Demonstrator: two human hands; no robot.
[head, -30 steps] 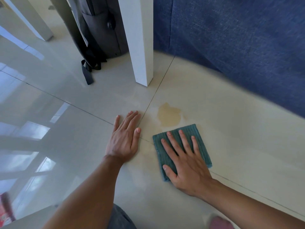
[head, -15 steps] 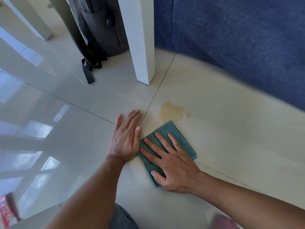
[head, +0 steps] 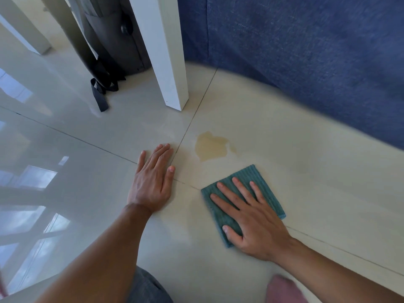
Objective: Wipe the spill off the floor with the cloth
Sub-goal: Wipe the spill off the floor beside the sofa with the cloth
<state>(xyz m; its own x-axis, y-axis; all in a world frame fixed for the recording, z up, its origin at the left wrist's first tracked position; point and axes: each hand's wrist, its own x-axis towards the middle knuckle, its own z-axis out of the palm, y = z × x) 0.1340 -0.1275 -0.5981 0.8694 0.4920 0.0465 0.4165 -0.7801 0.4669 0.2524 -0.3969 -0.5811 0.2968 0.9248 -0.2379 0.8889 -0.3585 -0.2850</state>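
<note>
At the far left, the glossy pale tile floor (head: 65, 132) is reflecting window light. Further back, a dark grey bag (head: 113, 40) is leaning behind a white furniture leg (head: 161, 51), its black strap (head: 99, 95) trailing onto the tiles.

The left hand (head: 153, 180) is lying flat on the floor, palm down, fingers straight and close together, thumb resting alongside; it is gripping nothing and only pressing on the tile, just left of a grout line.

Just right of that line, a yellowish-brown spill (head: 211, 146) is sitting on the floor, uncovered, near the left hand's fingertips and just beyond the cloth's far corner, apart from it.

The teal ribbed cloth (head: 262, 184) is lying flat on the tile, nearer to the person than the spill and slightly right of it. The right hand (head: 251, 217) is pressing down on it with an open palm, fingers spread and extended across the fabric, thumb stretched along the cloth's left edge; the hand is not curling around the cloth, only bearing flat on top.

At the right and back, a blue fabric-covered furniture side (head: 306, 51) is standing on the floor. At the bottom edge, a grey trouser knee (head: 146, 287) and a blurred pink shape (head: 284, 289) are showing.
</note>
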